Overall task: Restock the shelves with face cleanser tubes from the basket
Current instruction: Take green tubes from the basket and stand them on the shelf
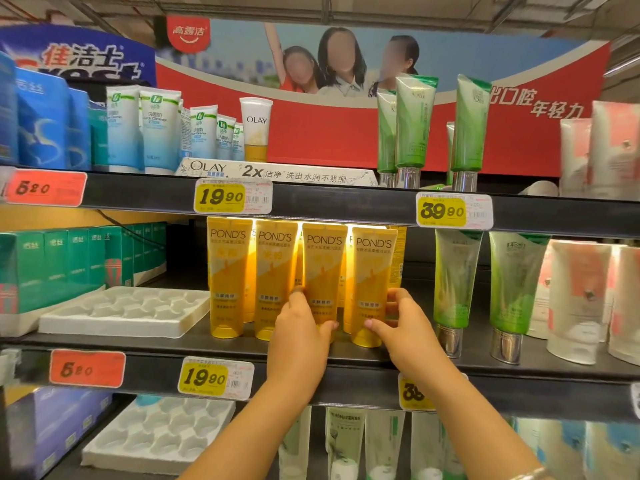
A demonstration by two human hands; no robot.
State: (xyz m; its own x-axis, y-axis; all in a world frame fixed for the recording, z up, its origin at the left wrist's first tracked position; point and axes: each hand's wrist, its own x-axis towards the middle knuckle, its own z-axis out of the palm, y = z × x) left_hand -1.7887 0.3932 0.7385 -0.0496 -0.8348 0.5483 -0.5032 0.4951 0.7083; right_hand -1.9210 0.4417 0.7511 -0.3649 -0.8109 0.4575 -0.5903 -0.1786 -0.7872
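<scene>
From the head camera I see both hands up at the middle shelf, working the front row of yellow POND'S tubes. My left hand wraps the third tube, thumb on its left edge and fingers curling round the lower front, so it is clamped on that one. My right hand pinches the fourth tube low down, fingertips at its right side and thumb across the base. Both tubes stand cap-down on the shelf, just beside each other (the basket is out of view). I judge this the placing-and-squaring step; next I need to let go cleanly, labels forward, then fetch more stock.
</scene>
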